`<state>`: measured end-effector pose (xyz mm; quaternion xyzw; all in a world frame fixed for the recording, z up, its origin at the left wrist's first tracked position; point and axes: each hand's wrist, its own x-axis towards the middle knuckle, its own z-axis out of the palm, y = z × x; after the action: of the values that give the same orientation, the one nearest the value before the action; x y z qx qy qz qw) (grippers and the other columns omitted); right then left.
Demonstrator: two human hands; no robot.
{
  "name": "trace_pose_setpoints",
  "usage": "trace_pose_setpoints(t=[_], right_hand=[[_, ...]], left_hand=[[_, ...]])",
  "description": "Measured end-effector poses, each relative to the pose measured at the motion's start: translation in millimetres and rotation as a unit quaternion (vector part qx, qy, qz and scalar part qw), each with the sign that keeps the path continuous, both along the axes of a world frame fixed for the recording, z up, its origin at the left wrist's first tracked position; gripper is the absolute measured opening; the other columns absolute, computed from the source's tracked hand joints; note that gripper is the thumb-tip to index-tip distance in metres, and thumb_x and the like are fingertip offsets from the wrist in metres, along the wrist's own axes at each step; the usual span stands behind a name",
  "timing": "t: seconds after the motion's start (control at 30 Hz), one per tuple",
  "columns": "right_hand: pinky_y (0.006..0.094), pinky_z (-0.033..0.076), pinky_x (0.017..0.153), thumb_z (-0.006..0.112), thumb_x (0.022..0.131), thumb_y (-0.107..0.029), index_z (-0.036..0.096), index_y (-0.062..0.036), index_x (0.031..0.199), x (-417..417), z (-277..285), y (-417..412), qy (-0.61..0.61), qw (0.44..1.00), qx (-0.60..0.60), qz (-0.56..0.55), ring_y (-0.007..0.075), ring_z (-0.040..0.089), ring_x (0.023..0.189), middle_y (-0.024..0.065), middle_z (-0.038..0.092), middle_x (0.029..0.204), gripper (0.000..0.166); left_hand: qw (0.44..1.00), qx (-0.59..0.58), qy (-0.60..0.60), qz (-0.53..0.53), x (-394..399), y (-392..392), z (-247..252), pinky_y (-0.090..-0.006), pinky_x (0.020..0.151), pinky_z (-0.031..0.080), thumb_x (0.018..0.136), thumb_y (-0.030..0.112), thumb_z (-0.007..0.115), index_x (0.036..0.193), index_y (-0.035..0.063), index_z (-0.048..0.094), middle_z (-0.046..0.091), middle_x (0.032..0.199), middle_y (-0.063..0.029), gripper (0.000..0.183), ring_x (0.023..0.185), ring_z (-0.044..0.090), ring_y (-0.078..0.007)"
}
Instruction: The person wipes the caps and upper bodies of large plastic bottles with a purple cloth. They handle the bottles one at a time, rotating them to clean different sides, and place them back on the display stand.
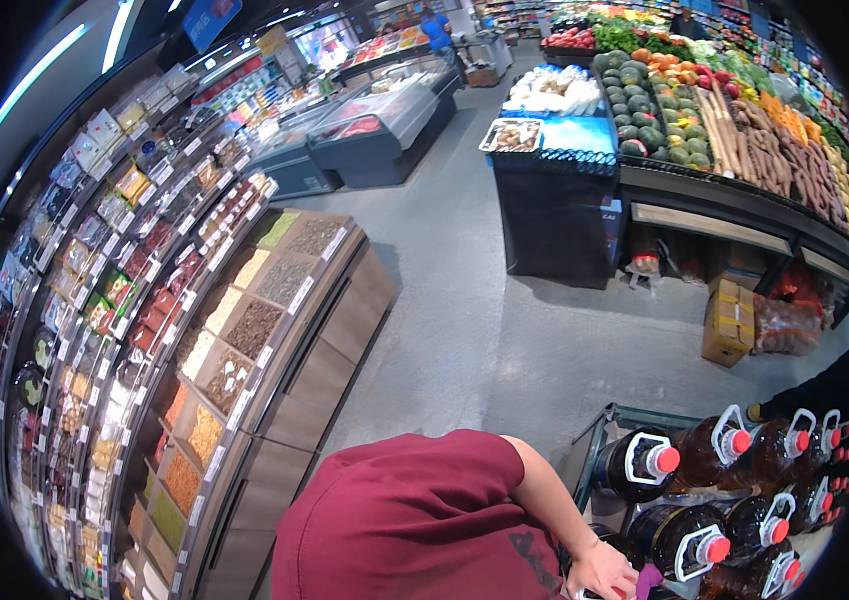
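Note:
My left arm, in a maroon short sleeve (424, 480), bends across the lower middle of the view. At the bottom edge my left hand (603, 571) is curled over the top of a large bottle, where bits of a white handle and a red cap show. A piece of purple cloth (648, 581) lies against its fingers. Beside it stands a dark amber bottle (676, 534) with a white handle and red cap, among several alike. Another such bottle (631, 466) is at the near corner of the green-rimmed display bin (646, 414). My right hand is out of view.
Left runs a wooden bulk-grain counter (312, 390) below shelves of packaged goods (117, 277). Ahead are a produce stand (702, 184), a carton (728, 322) and a net sack (788, 322). A dark trouser leg (833, 379) shows at right; a person in blue (437, 34) stands far off.

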<state>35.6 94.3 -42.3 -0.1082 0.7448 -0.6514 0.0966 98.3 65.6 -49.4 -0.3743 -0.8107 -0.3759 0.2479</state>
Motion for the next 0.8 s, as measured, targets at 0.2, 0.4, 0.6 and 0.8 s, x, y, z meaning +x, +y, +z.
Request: trace_pose_setpoints(t=[0.2, 0.4, 0.6, 0.8], right_hand=[[0.0409, 0.053, 0.089, 0.060, 0.100, -0.032, 0.063, 0.0075, 0.121, -8.9, -1.7, -31.0, -0.001, 1.000, 0.021, -0.015, 0.0255, 0.065, 0.095, 0.0145, 0.069, 0.112, 0.045], [0.0409, 0.053, 0.088, 0.060, 0.100, -0.032, 0.063, 0.0084, 0.120, -16.0, -4.1, -59.2, -0.008, 0.999, 0.032, -0.034, 0.0258, 0.065, 0.093, 0.0152, 0.070, 0.111, 0.045], [0.0408, 0.054, 0.086, 0.060, 0.100, -0.032, 0.064, 0.0092, 0.119, -22.5, -0.3, -74.1, -0.016, 0.997, 0.035, -0.065, 0.0262, 0.065, 0.092, 0.0159, 0.070, 0.110, 0.045], [0.0408, 0.054, 0.085, 0.060, 0.100, -0.032, 0.064, 0.0100, 0.118, -23.8, 12.2, -71.0, -0.009, 0.990, 0.023, -0.141, 0.0266, 0.066, 0.090, 0.0165, 0.070, 0.108, 0.045]], left_hand=[[0.999, 0.040, 0.013, 0.000, 0.8, 1.5, 9.3, -0.0484, 0.081, 0.051, 0.092, 0.020, 0.052, 0.116, 0.0144, 0.061, 0.060, 0.119, -0.0097, 0.025, 0.100, 0.059, -0.0364], [1.000, -0.011, 0.010, 0.010, -0.8, -0.6, -3.1, -0.0476, 0.089, 0.051, 0.087, 0.037, 0.067, 0.132, 0.0074, 0.055, 0.057, 0.128, -0.0122, 0.055, 0.107, 0.058, -0.0359], [0.996, -0.027, 0.069, 0.058, -14.3, 21.8, -41.5, -0.0486, 0.087, 0.052, 0.088, 0.041, 0.065, 0.125, 0.0053, 0.059, 0.056, 0.129, -0.0152, 0.052, 0.109, 0.058, -0.0352], [0.998, -0.014, 0.018, 0.067, -11.5, -63.5, 12.0, -0.0517, 0.097, 0.042, 0.091, 0.063, 0.061, 0.134, 0.0173, 0.054, 0.054, 0.135, -0.0139, 0.063, 0.125, 0.051, -0.0355]])
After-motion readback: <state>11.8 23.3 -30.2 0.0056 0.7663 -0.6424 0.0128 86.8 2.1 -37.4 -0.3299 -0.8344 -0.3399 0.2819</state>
